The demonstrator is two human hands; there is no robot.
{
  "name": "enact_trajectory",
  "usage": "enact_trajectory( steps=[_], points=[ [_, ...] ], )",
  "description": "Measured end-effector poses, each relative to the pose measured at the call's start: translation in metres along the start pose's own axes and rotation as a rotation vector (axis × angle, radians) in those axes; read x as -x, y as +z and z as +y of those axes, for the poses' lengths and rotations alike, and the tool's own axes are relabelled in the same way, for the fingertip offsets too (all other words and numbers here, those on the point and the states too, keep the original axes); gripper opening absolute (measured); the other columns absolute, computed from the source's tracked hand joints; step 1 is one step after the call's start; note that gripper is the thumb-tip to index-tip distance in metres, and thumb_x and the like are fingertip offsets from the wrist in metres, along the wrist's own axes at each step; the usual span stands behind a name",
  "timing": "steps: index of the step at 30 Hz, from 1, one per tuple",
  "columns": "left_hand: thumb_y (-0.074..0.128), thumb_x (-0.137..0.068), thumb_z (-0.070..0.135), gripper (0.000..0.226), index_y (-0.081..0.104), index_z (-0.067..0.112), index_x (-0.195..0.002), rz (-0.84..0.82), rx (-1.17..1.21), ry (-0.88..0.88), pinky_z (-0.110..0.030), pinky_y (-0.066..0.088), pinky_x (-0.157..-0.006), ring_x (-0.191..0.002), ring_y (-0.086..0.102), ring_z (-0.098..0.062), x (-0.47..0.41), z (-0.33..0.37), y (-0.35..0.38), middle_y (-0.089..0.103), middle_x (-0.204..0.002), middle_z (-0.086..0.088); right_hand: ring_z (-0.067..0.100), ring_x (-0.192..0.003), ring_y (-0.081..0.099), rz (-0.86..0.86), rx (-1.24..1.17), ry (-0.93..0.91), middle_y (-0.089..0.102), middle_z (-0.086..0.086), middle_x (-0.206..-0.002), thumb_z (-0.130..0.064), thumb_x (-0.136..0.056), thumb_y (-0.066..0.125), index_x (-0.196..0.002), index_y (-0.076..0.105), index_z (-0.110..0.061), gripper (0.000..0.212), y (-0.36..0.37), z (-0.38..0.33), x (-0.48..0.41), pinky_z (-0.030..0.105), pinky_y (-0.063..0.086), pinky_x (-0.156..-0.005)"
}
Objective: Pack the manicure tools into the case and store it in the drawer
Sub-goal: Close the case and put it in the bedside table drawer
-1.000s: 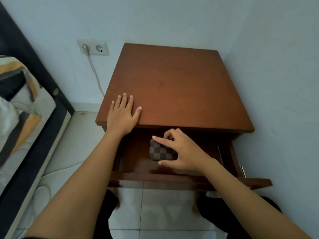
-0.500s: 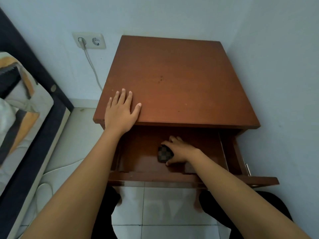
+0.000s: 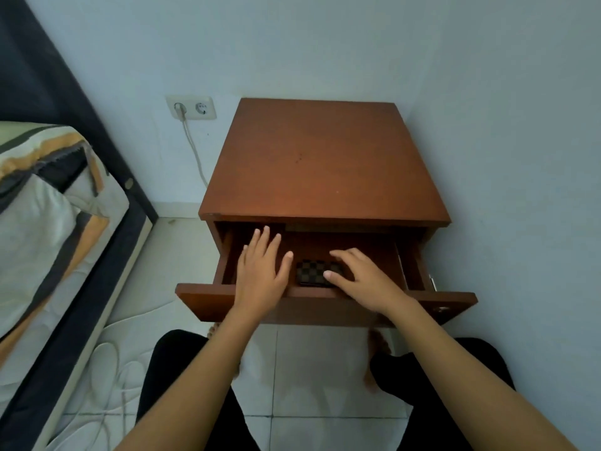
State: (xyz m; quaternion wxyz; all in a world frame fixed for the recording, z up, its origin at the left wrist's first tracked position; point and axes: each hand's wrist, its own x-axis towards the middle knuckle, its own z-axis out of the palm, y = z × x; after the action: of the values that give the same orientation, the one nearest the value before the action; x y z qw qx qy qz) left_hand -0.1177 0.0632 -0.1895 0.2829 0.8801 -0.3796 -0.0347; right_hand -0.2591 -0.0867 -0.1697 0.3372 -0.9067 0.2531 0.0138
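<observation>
Sitting in drawer (image 3: 201,302): checkered case (image 3: 317,271), near the front
Left hand (image 3: 261,270): fingers spread flat, holding nothing
Right hand (image 3: 364,279): fingers loose, open, thumb touching case

I see no text, label or number that can be read, only a checked pattern on the case (image 3: 317,271).
</observation>
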Motion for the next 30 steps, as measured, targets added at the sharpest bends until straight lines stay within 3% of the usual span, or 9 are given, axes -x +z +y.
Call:
enact_trajectory(
  steps=[3, 5, 10, 15, 18, 23, 25, 27, 30],
  points=[
    [0.021, -0.087, 0.070, 0.074, 0.026, 0.026, -0.146, -0.075, -0.180, 0.214, -0.033, -0.005, -0.116, -0.145, -0.002, -0.008, 0.039, -0.004, 0.010, 0.011, -0.157, 0.006, 0.014, -0.135, 0.030, 0.007, 0.120, -0.064, 0.027, -0.007, -0.149, -0.059, -0.080, 0.057, -0.144, 0.024, -0.031, 0.077, 0.000, 0.003, 0.028, 0.037, 0.039, -0.104],
    [0.023, -0.081, 0.078, 0.084, 0.025, 0.025, -0.147, -0.092, -0.330, 0.295, -0.038, -0.003, -0.117, -0.145, 0.003, -0.013, 0.043, -0.015, 0.015, 0.013, -0.157, 0.003, 0.015, -0.143, 0.017, 0.010, 0.220, -0.073, 0.018, -0.006, -0.155, -0.052, -0.080, 0.063, -0.146, 0.018, -0.030, 0.083, 0.002, 0.010, 0.036, 0.039, 0.032, -0.110],
    [0.034, -0.080, 0.073, 0.087, 0.016, 0.022, -0.149, -0.101, -0.482, 0.223, -0.047, 0.007, -0.113, -0.144, 0.012, -0.024, 0.024, -0.018, 0.021, 0.020, -0.157, -0.007, 0.016, -0.147, 0.003, 0.136, 0.245, -0.037, 0.009, -0.002, -0.158, -0.034, -0.081, 0.068, -0.148, 0.014, -0.024, 0.087, 0.007, 0.015, 0.029, 0.038, 0.027, -0.114],
    [0.043, -0.080, 0.070, 0.092, 0.002, 0.023, -0.149, -0.062, -0.484, 0.213, -0.051, -0.006, -0.112, -0.145, -0.006, -0.026, -0.010, -0.014, 0.025, 0.002, -0.159, -0.008, 0.020, -0.147, -0.004, 0.232, 0.367, -0.007, 0.004, 0.003, -0.159, -0.034, -0.084, 0.065, -0.148, 0.009, -0.020, 0.086, 0.003, 0.015, -0.001, 0.036, 0.017, -0.118],
    [0.045, -0.080, 0.069, 0.094, 0.004, 0.021, -0.150, -0.039, -0.489, 0.203, -0.053, -0.011, -0.110, -0.144, -0.010, -0.028, -0.034, -0.011, 0.026, 0.000, -0.159, -0.010, 0.023, -0.147, -0.006, 0.276, 0.464, -0.021, 0.002, 0.008, -0.159, -0.031, -0.085, 0.064, -0.149, 0.007, -0.019, 0.086, -0.003, 0.014, -0.023, 0.036, 0.010, -0.118],
    [0.049, -0.084, 0.062, 0.092, -0.002, 0.023, -0.150, -0.050, -0.433, 0.196, -0.048, -0.014, -0.112, -0.146, -0.012, -0.025, -0.065, -0.006, 0.026, -0.006, -0.160, -0.008, 0.027, -0.147, 0.008, 0.344, 0.526, -0.073, 0.015, 0.012, -0.157, -0.027, -0.085, 0.065, -0.148, 0.013, -0.017, 0.082, -0.005, 0.023, -0.051, 0.035, 0.007, -0.118],
    [0.052, -0.085, 0.057, 0.087, 0.008, 0.022, -0.150, -0.035, -0.439, 0.198, -0.050, -0.006, -0.115, -0.147, 0.000, -0.026, -0.073, -0.006, 0.028, 0.007, -0.159, -0.010, 0.031, -0.142, 0.025, 0.406, 0.510, -0.077, 0.032, 0.015, -0.150, -0.023, -0.082, 0.069, -0.144, 0.026, -0.015, 0.076, -0.004, 0.027, -0.060, 0.038, 0.017, -0.116],
    [0.060, -0.081, 0.051, 0.079, 0.029, 0.019, -0.146, 0.041, -0.449, 0.209, -0.055, 0.010, -0.114, -0.143, 0.023, -0.030, -0.077, -0.008, 0.034, 0.030, -0.153, -0.014, 0.035, -0.131, 0.040, 0.478, 0.516, -0.078, 0.046, 0.017, -0.138, -0.021, -0.075, 0.074, -0.135, 0.041, -0.015, 0.069, -0.003, 0.030, -0.067, 0.042, 0.033, -0.110],
    [0.070, -0.075, 0.043, 0.067, 0.049, 0.016, -0.132, 0.165, -0.441, 0.213, -0.057, 0.027, -0.106, -0.130, 0.044, -0.034, -0.081, -0.011, 0.043, 0.050, -0.138, -0.016, 0.036, -0.120, 0.048, 0.551, 0.508, -0.071, 0.052, 0.016, -0.127, -0.020, -0.070, 0.077, -0.122, 0.049, -0.017, 0.059, -0.002, 0.031, -0.075, 0.045, 0.043, -0.100]
  ],
)
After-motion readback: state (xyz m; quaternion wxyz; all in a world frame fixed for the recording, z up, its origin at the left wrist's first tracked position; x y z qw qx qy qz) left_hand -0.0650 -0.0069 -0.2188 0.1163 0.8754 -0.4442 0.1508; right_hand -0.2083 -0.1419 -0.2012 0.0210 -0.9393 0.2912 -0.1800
